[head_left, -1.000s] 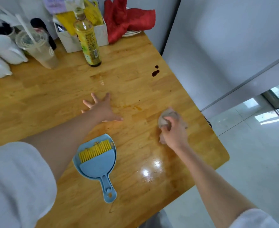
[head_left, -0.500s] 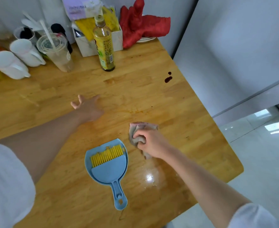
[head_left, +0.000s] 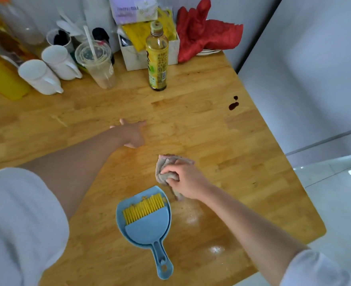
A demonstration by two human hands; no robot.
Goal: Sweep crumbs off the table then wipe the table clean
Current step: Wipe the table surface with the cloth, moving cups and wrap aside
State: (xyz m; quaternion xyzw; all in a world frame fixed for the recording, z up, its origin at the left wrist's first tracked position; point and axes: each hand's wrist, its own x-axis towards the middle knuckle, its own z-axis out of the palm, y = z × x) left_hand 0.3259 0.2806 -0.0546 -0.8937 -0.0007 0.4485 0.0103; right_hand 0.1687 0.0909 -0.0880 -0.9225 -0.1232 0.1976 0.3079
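Observation:
My right hand point(head_left: 186, 178) is shut on a bunched grey-pink cloth point(head_left: 163, 168) and presses it on the wooden table point(head_left: 222, 141), just above the dustpan. A blue dustpan point(head_left: 147, 221) with a yellow-bristled brush point(head_left: 142, 208) nested in it lies flat near the front edge, handle toward me, with a few crumbs by the bristles. My left hand point(head_left: 132, 131) rests flat on the table with fingers spread, left of and beyond the cloth. A dark red stain point(head_left: 233, 105) sits near the right edge.
Along the back stand a yellow-labelled bottle point(head_left: 157, 58), a plastic cup with a straw point(head_left: 97, 62), two white mugs point(head_left: 46, 69), a white box point(head_left: 133, 56) of packets and a red cloth point(head_left: 203, 32). The table's right edge drops to a pale floor point(head_left: 335, 193).
My right hand has dragged the cloth leftward from near the table's right edge to beside the dustpan. The left hand stays planted on the table. The view has tilted, showing more of the back.

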